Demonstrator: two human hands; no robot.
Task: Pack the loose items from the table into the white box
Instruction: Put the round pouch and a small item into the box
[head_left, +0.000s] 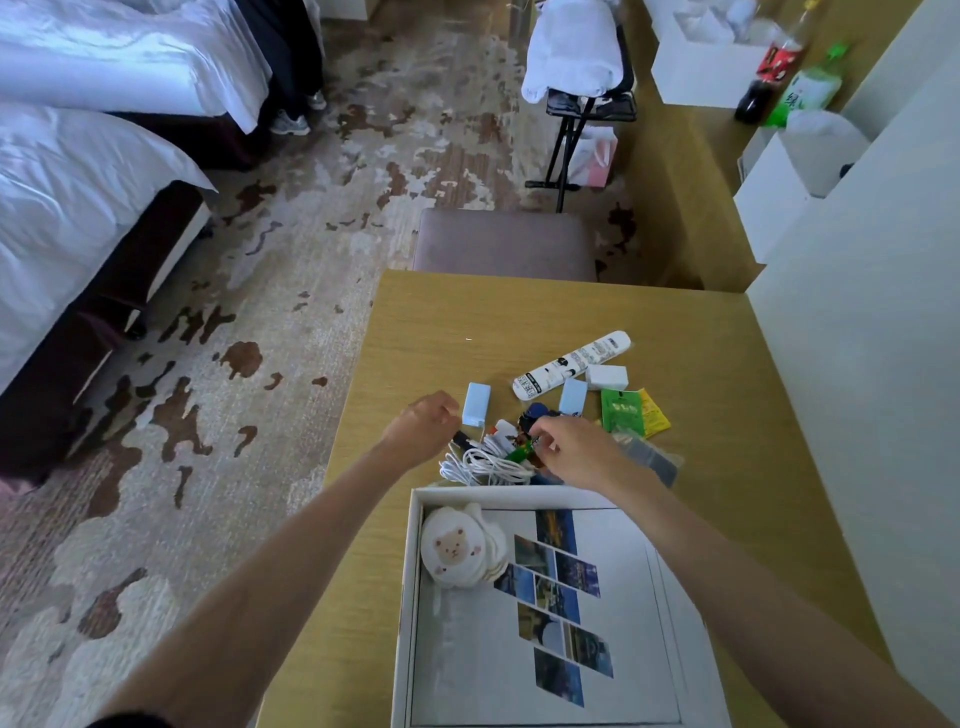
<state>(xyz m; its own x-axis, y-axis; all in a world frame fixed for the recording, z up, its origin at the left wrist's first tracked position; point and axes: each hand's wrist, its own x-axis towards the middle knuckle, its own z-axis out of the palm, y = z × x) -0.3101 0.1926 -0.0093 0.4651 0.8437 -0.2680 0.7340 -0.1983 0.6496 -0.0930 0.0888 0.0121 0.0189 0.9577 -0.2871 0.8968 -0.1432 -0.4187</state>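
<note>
The open white box (415, 519) lies at the near edge of the wooden table (519, 312). Inside it sit a round bear-face pouch (457, 548) and a printed sheet with photo tiles (558, 597). Just beyond the box is a pile: coiled white cables (485, 462), a light blue block (476, 404), a second blue block (572, 396), a white tube (571, 364), a white adapter (607, 376) and green and yellow sachets (631, 413). My left hand (423, 426) hovers curled beside the cables. My right hand (569, 449) pinches small green and dark items in the pile.
A padded stool (506, 241) stands past the table's far edge. A white wall (857, 364) borders the right side. Beds (78, 208) are on the left across patterned carpet. Bottles (779, 67) and white boxes (696, 67) sit on a far counter.
</note>
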